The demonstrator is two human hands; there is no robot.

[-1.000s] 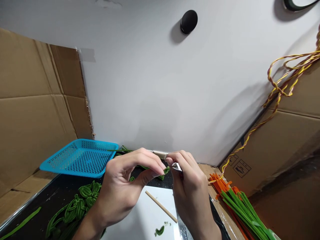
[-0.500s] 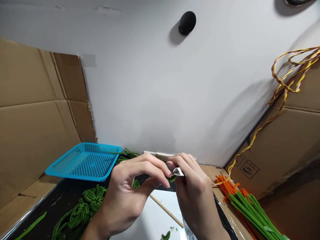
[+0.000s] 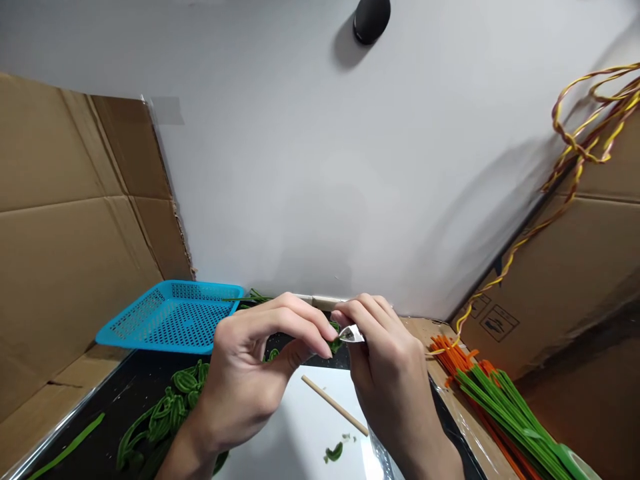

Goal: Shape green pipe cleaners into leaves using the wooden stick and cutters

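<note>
My left hand is closed in a pinch, thumb and fingertips on a small green fuzzy piece that looks like pipe cleaner. Fingers curled, my right hand grips a small silvery-white pointed tool, most of it hidden in the palm. The tool's tip meets the green piece close to my left fingertips. Below the hands, a white board carries a thin wooden stick and a curled green scrap.
A blue perforated basket sits at the back left. Green looped pipe-cleaner leaves lie on the dark surface to the left. Bundles of orange and green pipe cleaners are at right. Cardboard panels flank the white wall, with twisted wire hanging at right.
My view has tilted slightly downward. Both hands stay close together; the silvery tip and green piece show more plainly between them.
</note>
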